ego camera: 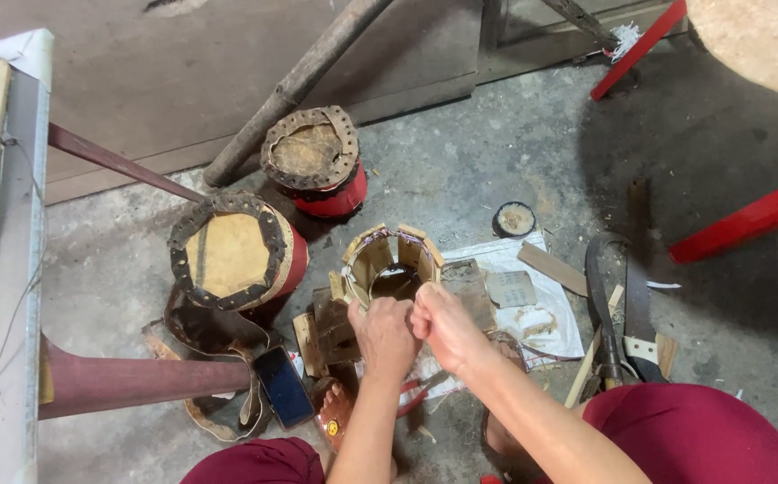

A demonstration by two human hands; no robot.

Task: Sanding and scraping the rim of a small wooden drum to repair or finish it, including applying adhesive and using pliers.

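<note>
Seen from above, a person seated on a concrete floor (460,161) works at an open ring of wooden staves (391,262), a small drum shell with no skin, standing upright just beyond both hands. The left hand (383,333) is curled into a loose fist, its knuckles against the near rim of the shell; whether anything is pinched inside the fist cannot be told. The right hand (443,324) presses up against the left, fingers drawn together at the same spot on the rim, thumb tips close to touching.

Beyond and to the left of the left hand stands a larger drum (235,253) with a pale skin laced by a dark leather band, and farther off behind it a smaller red drum (315,161). A dark phone (283,387) lies near the left forearm, beside a reddish table leg (129,381). To the right of the right hand, a sheet of white paper (532,309) lies under the work, and a small round tin (514,219) sits past it. Farther right, long blades and a dark strap (622,305) rest on the floor, well apart from the hands.
</note>
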